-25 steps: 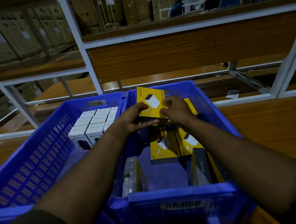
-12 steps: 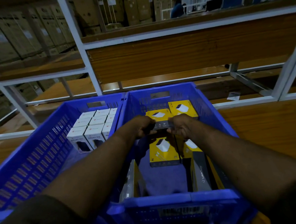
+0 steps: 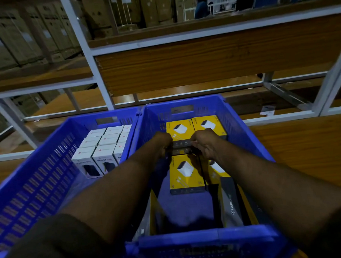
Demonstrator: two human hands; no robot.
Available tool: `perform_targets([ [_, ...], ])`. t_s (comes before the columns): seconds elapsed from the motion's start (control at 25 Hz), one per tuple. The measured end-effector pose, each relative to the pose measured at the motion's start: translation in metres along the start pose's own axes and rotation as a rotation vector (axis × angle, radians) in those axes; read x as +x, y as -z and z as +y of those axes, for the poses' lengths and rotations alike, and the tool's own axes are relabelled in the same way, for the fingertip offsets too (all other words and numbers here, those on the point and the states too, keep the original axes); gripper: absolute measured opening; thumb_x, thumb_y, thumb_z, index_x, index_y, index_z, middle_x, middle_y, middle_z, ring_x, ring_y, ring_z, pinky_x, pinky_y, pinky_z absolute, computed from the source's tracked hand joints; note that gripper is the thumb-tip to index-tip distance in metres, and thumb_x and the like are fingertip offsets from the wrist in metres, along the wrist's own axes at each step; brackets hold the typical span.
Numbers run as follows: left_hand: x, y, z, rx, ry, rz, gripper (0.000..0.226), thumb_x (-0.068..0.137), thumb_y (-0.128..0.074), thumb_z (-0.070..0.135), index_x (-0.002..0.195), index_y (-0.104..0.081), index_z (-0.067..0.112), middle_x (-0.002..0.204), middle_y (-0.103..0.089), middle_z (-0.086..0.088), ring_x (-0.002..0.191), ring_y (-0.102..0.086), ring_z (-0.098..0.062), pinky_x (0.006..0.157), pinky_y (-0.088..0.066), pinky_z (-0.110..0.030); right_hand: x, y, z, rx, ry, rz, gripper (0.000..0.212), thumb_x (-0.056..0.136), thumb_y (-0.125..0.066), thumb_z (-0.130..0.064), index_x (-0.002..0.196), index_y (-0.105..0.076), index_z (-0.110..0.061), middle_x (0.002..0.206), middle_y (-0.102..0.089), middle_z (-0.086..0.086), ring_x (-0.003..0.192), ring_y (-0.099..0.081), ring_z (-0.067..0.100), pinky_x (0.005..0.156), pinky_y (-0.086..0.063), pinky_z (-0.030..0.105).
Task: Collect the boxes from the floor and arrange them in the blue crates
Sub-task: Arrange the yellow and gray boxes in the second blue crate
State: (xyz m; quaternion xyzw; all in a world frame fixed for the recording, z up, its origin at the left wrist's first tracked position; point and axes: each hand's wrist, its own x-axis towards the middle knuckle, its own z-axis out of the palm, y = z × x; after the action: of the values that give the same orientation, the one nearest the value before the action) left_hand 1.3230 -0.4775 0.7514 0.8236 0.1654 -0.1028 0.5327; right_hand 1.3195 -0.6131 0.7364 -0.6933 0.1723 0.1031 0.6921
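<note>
Blue plastic crates, two side by side on the wooden shelf (image 3: 306, 140); loading is judged partly done. Left of the grip, the left crate (image 3: 38, 176) holds white boxes (image 3: 104, 144) stood upright in tidy rows against its far right corner, the near part unfilled. At the grip itself, inside the right crate (image 3: 243, 128), the left hand (image 3: 163, 144) and right hand (image 3: 205, 144) each curl their fingers round an end of a yellow box (image 3: 180, 129), seating it on a stack at the far wall. Just right of it, touching, lies a second yellow box (image 3: 208, 124). Nearer the person than the grip, another yellow box (image 3: 185, 172) lies flat, with one more to its right largely hidden by the forearm. Closest to the near wall, dark grey boxes (image 3: 231, 201) lean on edge, not yet squared away. Bare crate floor shows between them, so room remains. Whether boxes remain on the floor cannot be told; it is out of view.
</note>
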Motion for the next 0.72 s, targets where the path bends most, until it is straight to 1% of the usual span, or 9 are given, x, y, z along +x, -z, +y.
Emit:
perform_targets([
  [0.12,0.004,-0.004,0.002,-0.016,0.009,0.007,0.032,0.101,-0.050,0.011,0.071,-0.043,0.014,0.072,-0.045,-0.003,0.061,-0.045,-0.014,0.057,-0.042,-0.026,-0.008,-0.004,-0.003,0.019,0.027,-0.061,0.047,0.084,-0.048,0.009,0.131,-0.051,0.004,0.090,-0.048,0.014,0.072,-0.047,0.025,0.067,-0.035,0.034],
  [0.24,0.001,-0.007,0.003,0.028,0.038,0.023,0.035,0.103,-0.051,0.021,0.071,-0.039,0.013,0.073,-0.037,-0.004,0.071,-0.043,-0.019,0.078,-0.037,-0.035,-0.020,-0.002,-0.006,-0.027,0.073,-0.200,0.038,0.086,-0.042,0.014,0.115,-0.057,-0.005,0.086,-0.051,0.009,0.070,-0.048,0.021,0.069,-0.041,0.033],
  [0.32,0.000,-0.006,0.003,0.030,0.059,0.016,0.033,0.104,-0.050,0.022,0.074,-0.041,0.010,0.071,-0.032,-0.002,0.065,-0.036,-0.017,0.074,-0.037,-0.034,-0.024,0.003,-0.006,-0.061,0.082,-0.247,0.027,0.089,-0.044,0.012,0.104,-0.057,-0.007,0.085,-0.053,0.010,0.071,-0.051,0.020,0.066,-0.046,0.031],
  [0.4,-0.007,-0.006,0.006,-0.015,0.054,-0.014,0.015,0.104,-0.049,0.019,0.101,-0.053,0.005,0.074,-0.038,-0.005,0.062,-0.034,-0.016,0.062,-0.034,-0.032,-0.028,0.005,-0.006,-0.102,0.083,-0.300,0.017,0.092,-0.050,0.006,0.094,-0.058,-0.009,0.087,-0.060,0.012,0.079,-0.060,0.022,0.083,-0.053,0.036],
  [0.48,-0.007,-0.002,0.009,-0.050,0.023,-0.007,0.033,0.103,-0.051,0.016,0.131,-0.050,-0.001,0.097,-0.051,-0.014,0.074,-0.047,-0.023,0.069,-0.037,-0.033,-0.028,0.003,-0.004,-0.189,0.095,-0.356,0.011,0.092,-0.057,-0.002,0.087,-0.063,-0.010,0.093,-0.067,0.015,0.091,-0.065,0.027,0.096,-0.051,0.044],
  [0.52,-0.006,0.001,0.010,-0.041,-0.032,0.018,0.030,0.102,-0.053,0.015,0.126,-0.053,-0.002,0.103,-0.052,-0.015,0.082,-0.052,-0.026,0.071,-0.038,-0.032,-0.030,0.000,-0.003,-0.259,0.113,-0.385,0.008,0.091,-0.060,-0.005,0.088,-0.066,-0.009,0.097,-0.069,0.018,0.095,-0.066,0.028,0.097,-0.050,0.047],
  [0.6,-0.010,0.013,0.009,0.006,-0.159,0.051,0.011,0.100,-0.055,0.012,0.100,-0.059,0.002,0.087,-0.054,-0.011,0.075,-0.052,-0.023,0.063,-0.039,-0.028,-0.037,-0.009,0.001,-0.385,0.156,-0.455,0.011,0.090,-0.060,-0.008,0.097,-0.068,-0.007,0.102,-0.069,0.020,0.096,-0.066,0.032,0.094,-0.051,0.049],
  [0.64,-0.010,0.020,0.009,0.012,-0.212,0.037,0.009,0.099,-0.055,0.012,0.098,-0.060,0.004,0.083,-0.055,-0.010,0.073,-0.053,-0.021,0.059,-0.039,-0.026,-0.040,-0.013,0.002,-0.431,0.182,-0.501,0.014,0.092,-0.057,-0.008,0.102,-0.067,-0.004,0.100,-0.068,0.020,0.094,-0.065,0.032,0.091,-0.053,0.048],
  [0.72,-0.019,0.037,0.009,-0.069,-0.249,-0.030,0.018,0.101,-0.055,0.013,0.115,-0.061,0.004,0.093,-0.064,-0.009,0.081,-0.062,-0.019,0.064,-0.049,-0.026,-0.054,-0.023,0.005,-0.507,0.258,-0.588,0.016,0.095,-0.055,-0.010,0.104,-0.066,-0.004,0.098,-0.067,0.012,0.095,-0.063,0.028,0.085,-0.054,0.042],
])
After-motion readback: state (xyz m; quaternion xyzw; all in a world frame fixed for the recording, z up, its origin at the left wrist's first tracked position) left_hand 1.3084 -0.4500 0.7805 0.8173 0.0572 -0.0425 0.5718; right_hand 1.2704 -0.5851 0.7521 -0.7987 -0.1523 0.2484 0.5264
